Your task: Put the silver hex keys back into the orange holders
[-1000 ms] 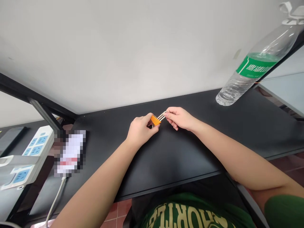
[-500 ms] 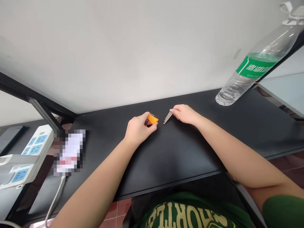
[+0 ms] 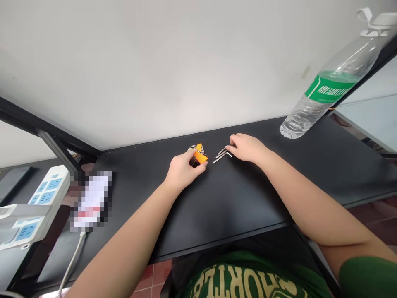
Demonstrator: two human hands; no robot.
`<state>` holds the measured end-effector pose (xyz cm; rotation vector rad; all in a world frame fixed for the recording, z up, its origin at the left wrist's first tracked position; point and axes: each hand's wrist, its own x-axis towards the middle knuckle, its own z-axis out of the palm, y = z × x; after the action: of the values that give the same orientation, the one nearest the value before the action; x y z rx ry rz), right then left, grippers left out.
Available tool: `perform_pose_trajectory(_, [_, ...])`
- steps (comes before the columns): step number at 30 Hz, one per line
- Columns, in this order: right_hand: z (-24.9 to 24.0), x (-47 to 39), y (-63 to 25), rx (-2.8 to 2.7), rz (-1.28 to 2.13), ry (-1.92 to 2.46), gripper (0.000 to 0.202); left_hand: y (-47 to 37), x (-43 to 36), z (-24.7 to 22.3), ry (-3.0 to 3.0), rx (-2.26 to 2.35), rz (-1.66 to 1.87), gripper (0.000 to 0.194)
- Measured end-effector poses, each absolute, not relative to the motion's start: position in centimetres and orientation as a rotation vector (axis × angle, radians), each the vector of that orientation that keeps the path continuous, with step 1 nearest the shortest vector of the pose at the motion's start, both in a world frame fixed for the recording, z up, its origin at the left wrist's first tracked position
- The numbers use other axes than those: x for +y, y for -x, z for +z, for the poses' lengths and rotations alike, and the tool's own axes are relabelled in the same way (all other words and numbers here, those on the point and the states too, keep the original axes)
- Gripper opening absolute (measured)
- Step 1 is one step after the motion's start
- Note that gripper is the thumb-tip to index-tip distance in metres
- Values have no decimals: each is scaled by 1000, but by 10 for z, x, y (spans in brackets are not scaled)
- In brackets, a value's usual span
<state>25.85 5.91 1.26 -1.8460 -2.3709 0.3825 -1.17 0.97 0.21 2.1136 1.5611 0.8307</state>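
Black table (image 3: 223,207) with hex keys (image 3: 220,158), bottle (image 3: 325,91), phone (image 3: 92,198)

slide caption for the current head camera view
Left hand grips an orange holder; right hand is at slim metal rods on a black tabletop.

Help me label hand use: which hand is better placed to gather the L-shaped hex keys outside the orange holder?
Probably the right hand: its fingertips are at the hex keys, with nothing else visible in its grasp, while the left hand is occupied gripping the orange hex-key holder.
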Motion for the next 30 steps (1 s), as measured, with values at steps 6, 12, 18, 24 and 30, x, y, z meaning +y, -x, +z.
perform_pose_trajectory(6, [16,47,-249,-2594,487,1541,17,13,10,3,-2135,1563,872,31])
perform_pose_trajectory(12, [22,28,-230,-2701,495,1448,9,15,12,0,-2254,1592,847,39])
perform_pose_trajectory(18, [26,22,-221,-2410,593,1295,17,14,12,-6,-2526,1426,826,44])
perform_pose_trajectory(24, [22,19,-207,-2193,1018,1083,23,12,11,-5,-2707,1163,848,51])
perform_pose_trajectory(30, [18,23,-212,-2036,1233,1043,31,11,8,1,-2672,1047,807,45])
